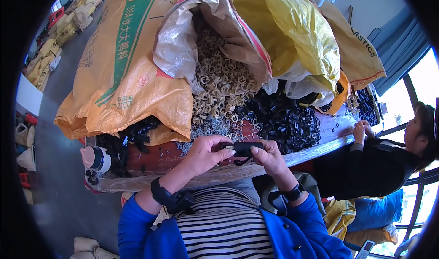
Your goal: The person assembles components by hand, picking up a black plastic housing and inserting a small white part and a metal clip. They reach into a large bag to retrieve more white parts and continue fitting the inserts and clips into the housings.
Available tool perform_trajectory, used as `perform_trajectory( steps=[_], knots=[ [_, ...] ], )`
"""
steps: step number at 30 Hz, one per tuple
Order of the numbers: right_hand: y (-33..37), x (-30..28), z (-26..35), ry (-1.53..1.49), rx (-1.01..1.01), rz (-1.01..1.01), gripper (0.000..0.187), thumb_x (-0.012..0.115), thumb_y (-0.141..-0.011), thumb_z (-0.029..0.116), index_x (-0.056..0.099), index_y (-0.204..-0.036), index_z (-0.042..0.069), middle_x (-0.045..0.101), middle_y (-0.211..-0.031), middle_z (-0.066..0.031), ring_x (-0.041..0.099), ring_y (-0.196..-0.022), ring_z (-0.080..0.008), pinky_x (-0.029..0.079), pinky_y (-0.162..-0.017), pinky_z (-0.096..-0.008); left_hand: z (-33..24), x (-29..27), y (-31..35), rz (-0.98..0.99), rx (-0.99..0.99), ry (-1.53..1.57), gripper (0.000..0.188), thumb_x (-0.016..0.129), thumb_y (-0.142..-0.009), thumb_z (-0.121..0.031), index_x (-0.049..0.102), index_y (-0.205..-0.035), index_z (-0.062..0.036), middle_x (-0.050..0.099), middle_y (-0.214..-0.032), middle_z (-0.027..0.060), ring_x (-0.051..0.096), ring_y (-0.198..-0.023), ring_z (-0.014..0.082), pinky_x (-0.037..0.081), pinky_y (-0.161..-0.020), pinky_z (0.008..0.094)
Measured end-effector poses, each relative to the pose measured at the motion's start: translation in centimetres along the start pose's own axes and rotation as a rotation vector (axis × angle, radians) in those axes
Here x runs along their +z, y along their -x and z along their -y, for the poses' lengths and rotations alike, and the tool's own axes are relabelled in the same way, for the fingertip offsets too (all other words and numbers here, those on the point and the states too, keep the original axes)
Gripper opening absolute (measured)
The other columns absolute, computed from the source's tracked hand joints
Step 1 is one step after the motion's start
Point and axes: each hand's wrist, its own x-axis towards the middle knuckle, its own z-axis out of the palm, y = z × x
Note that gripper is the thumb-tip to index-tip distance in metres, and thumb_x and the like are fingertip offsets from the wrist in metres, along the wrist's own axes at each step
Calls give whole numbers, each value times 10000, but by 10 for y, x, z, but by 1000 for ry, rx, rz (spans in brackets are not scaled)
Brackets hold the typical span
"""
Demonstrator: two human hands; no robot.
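In front of my chest, over the table's near edge, both hands hold a small oblong black plastic part [245,149]. My left hand [205,155] pinches its left end between thumb and fingers, where a pale piece shows. My right hand [270,158] grips the right end, thumb on the near side. A short black strip hangs below the part. Just beyond my hands lie small silvery metal clips [208,126] and a spill of beige ring-shaped plastic pieces [219,83] from an open white sack [176,46]. Black plastic pieces [290,128] are heaped to the right.
A large orange woven sack [132,71] and a yellow sack [297,26] cover the far table. At the left corner stands a white cup with a pink lid [96,159]. On the right, a co-worker [366,163] in black works at the same table [148,160].
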Motion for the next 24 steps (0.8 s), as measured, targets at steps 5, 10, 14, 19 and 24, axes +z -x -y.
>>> perform_trajectory(
  steps=[5, 10, 14, 19, 24],
  knots=[
    [1, 2, -19, -206, 155, -41, 354, 533, -788, 336, 581, -763, -14, 529, -581, 6, 452, -482, -46, 333, -422, -169, -1, 4, -3, -21, -122, 278, 261, 609, -739, -105, 546, -960, 17, 558, -710, 17, 499, -561, 54, 433, -529, 175],
    [-2, -3, -19, 121, 149, 45, 405, 533, -776, 385, 562, -782, -18, 484, -541, 9, 446, -454, -105, 357, -424, -230, -2, 0, -6, -115, -155, 352, 326, 594, -752, -113, 495, -1036, 12, 564, -758, 39, 515, -579, 60, 444, -534, 177],
    [-5, -9, -5, 541, -140, 90, 503, 556, -739, 424, 519, -941, -35, 515, -761, -84, 493, -640, -179, 404, -553, -272, -1, 1, -6, -114, -163, 423, 432, 598, -749, -109, 411, -1115, 24, 562, -757, 48, 523, -585, 69, 443, -521, 176],
    [-16, -14, 6, 286, -421, 223, 707, 556, -685, 492, 398, -1143, -24, 389, -1120, -173, 408, -994, -280, 330, -834, -345, -7, 8, -8, -6, -189, 499, 507, 610, -740, -106, 353, -1158, 24, 551, -781, 56, 530, -620, 81, 452, -529, 185],
    [-19, -2, 3, 88, -433, 518, 761, 524, -672, 529, 370, -1179, -17, 387, -1150, -183, 349, -1092, -306, 223, -935, -379, -5, 17, -6, -33, -160, 550, 508, 614, -735, -99, 355, -1155, 23, 540, -850, 73, 534, -661, 91, 457, -534, 190]
  ],
)
